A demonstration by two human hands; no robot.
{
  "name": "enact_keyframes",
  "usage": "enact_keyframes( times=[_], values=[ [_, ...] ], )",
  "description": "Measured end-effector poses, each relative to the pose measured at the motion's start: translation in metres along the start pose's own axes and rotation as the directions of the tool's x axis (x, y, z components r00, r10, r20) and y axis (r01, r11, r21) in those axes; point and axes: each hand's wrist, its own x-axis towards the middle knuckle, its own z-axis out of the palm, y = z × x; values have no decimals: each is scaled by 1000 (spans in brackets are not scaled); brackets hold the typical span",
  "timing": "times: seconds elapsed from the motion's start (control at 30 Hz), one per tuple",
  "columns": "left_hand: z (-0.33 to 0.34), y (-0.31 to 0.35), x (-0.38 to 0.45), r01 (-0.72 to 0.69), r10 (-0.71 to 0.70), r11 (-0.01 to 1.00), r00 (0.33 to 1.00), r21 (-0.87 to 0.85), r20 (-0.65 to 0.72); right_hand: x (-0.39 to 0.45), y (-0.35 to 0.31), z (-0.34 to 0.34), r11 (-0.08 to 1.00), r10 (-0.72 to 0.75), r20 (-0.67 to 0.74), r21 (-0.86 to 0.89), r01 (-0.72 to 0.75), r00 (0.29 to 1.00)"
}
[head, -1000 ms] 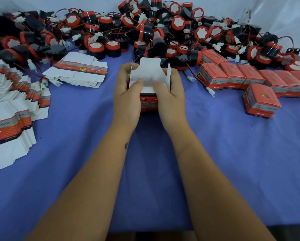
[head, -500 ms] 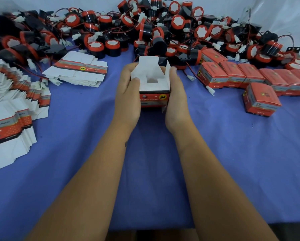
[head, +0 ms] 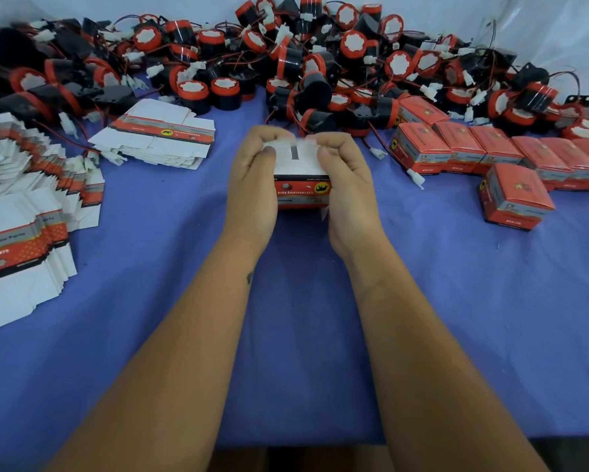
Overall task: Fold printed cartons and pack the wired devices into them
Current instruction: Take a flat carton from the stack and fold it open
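A red printed carton (head: 301,194) stands on the blue cloth at the middle of the view, its white top flaps folded down. My left hand (head: 252,185) grips its left side, fingers curled over the top flaps. My right hand (head: 346,185) grips the right side the same way. Behind them lies a big heap of black and red wired devices (head: 303,63) with white plugs. A stack of flat cartons (head: 160,137) lies to the left of my hands.
Several closed red cartons (head: 473,148) stand in a row at the right, one more (head: 514,197) in front of them. More flat cartons (head: 20,206) are fanned out along the left edge. Blue cloth (head: 473,301) covers the table.
The upright white flaps of the carton have been folded down. Both hands' fingers have curled over the top, and the carton has dropped slightly toward me.
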Motion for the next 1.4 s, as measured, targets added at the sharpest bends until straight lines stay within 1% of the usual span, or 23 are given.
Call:
enact_keyframes(
  times=[0.13, 0.17, 0.27, 0.33, 0.43, 0.5, 0.6, 0.67, 0.7, 0.77, 0.8, 0.9, 0.97, 1.0, 1.03, 1.1, 1.13, 1.17, 1.2, 1.27, 1.33, 1.37, 1.4],
  values=[
    [-3, 0, -1, 94, -92, 986, 996, -140, 22, 0, -3, -2, 999, -1, -10, -38, 0, 1000],
    [-4, 0, -2, 103, -100, 985, 995, -137, 23, 0, -3, -3, 999, 1, -9, -53, -1, 1000],
    [-4, 0, -1, 68, -68, 997, 998, -20, -14, 0, -4, -3, 993, 28, 3, -117, -28, 1000],
    [-3, 1, 0, 56, -55, 998, 998, 12, -36, 0, -4, -3, 987, 46, -15, -153, -48, 999],
    [-2, 0, -1, 31, -28, 998, 999, 61, -35, 0, -6, -1, 980, 9, -44, -197, -18, 999],
    [-1, 0, -2, 22, -21, 998, 1000, 61, -20, -1, -7, -1, 980, -4, -57, -198, -7, 998],
    [-2, 1, -3, 14, -14, 1000, 1000, -5, -19, -3, -4, 1, 981, 10, -87, -192, -26, 996],
    [-3, 2, -3, -17, 15, 999, 999, -47, -50, -4, -1, 4, 975, -12, -110, -221, -12, 994],
    [-3, 3, -4, -48, 45, 998, 997, -48, -67, -5, 1, 6, 957, -44, -123, -290, 6, 991],
    [-1, 4, -7, -134, 133, 991, 988, -3, -75, -7, 0, 7, 903, -87, -118, -429, 28, 989],
    [-1, 5, -8, -178, 179, 984, 982, 30, -60, -7, -1, 7, 899, -66, -98, -438, 17, 993],
    [-1, 3, -11, -257, 267, 952, 963, 166, -44, -6, -2, 2, 969, 59, 4, -239, -57, 998],
    [-3, 1, -8, -269, 315, 896, 946, 353, -80, -5, -6, -1, 989, 55, 46, -142, -48, 997],
    [-3, 0, -7, -244, 307, 868, 948, 432, -81, -4, -6, -3, 992, 25, 45, -125, -19, 999],
    [-3, 0, -4, -190, 246, 873, 967, 449, -67, -5, -6, -4, 990, -10, 28, -139, 14, 1000],
    [-1, 2, -1, 0, 8, 949, 1000, 316, -24, -5, -5, -4, 975, -60, -14, -216, 56, 998],
    [-2, -1, 0, 94, -97, 969, 995, 228, 0, -6, -3, -4, 967, -68, -17, -247, 62, 998],
    [-3, -3, 1, 165, -168, 969, 986, 182, 5, -7, -2, -3, 963, -64, -7, -264, 60, 998],
    [-5, -5, 2, 206, -208, 959, 978, 195, -6, -7, -1, -2, 964, -51, 7, -261, 51, 999],
    [-10, -11, 6, 230, -223, 940, 973, 253, -55, -6, 0, -3, 980, -25, 18, -196, 28, 1000],
    [-11, -14, 9, 218, -191, 944, 973, 247, -129, -3, 3, -5, 987, -7, 17, -158, 10, 1000],
    [-12, -15, 11, 204, -168, 952, 971, 228, -169, -2, 5, -5, 979, 8, 7, -202, -7, 1000],
    [-12, -14, 11, 181, -137, 962, 967, 205, -213, -2, 8, -6, 953, 28, -11, -303, -30, 1000]
  ],
)
